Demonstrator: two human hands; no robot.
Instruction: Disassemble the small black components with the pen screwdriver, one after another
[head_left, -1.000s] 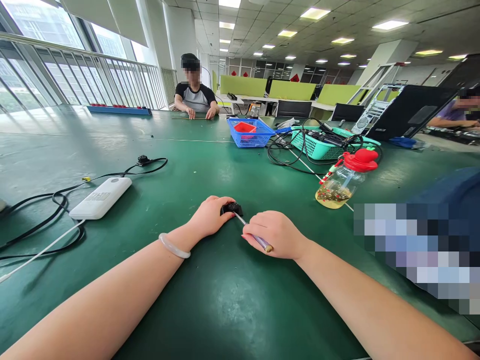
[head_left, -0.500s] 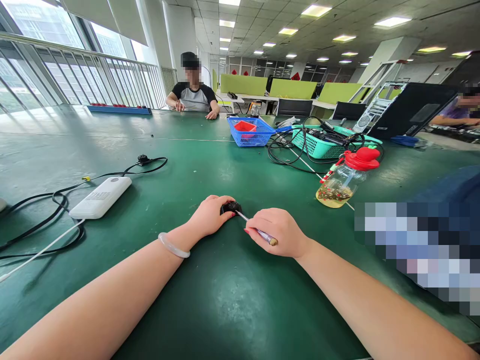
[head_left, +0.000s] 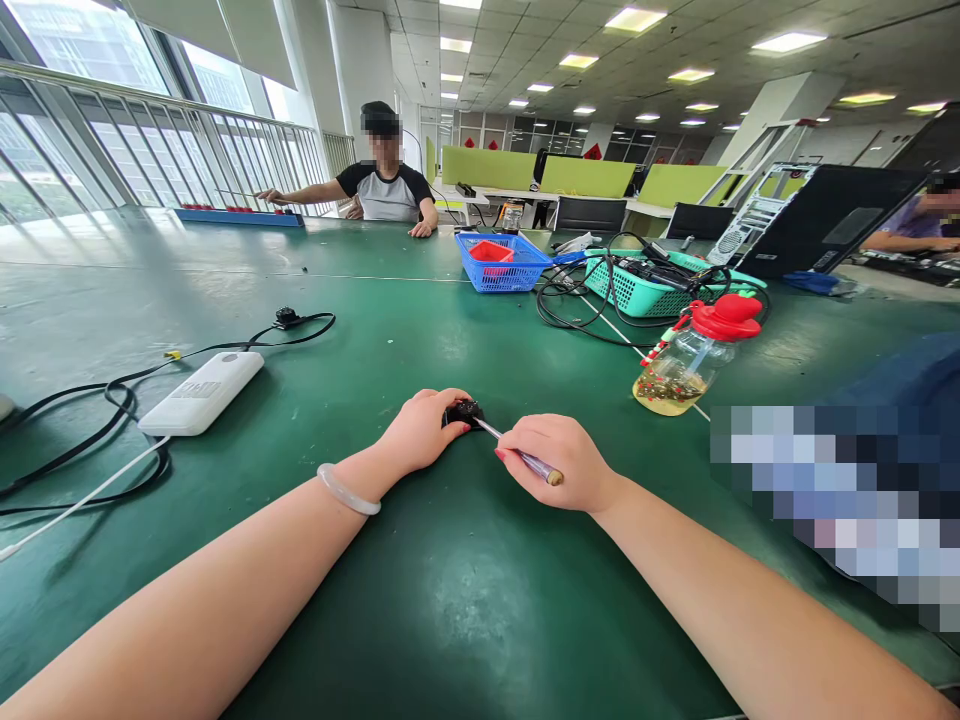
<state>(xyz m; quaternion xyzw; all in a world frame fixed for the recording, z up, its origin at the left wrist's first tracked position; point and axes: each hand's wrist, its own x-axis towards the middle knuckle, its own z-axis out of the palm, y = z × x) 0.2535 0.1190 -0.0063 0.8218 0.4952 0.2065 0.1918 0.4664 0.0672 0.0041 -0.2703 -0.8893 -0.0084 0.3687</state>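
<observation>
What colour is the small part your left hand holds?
Black; the small part in the left hand shows best in the head view.

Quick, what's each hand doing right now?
Left hand: closed on a small black part, holding it on the green table.
Right hand: closed around a thin tool, its tip at that part.

We find no writing that we can read.
The white power bank (head_left: 201, 393) on the table (head_left: 450, 620) carries a block of grey print on its top face, but it is too small and blurred for us to make out a letter or number. The red ornaments (head_left: 592, 154) on the far glass wall are too distant for us to tell as signs.
</observation>
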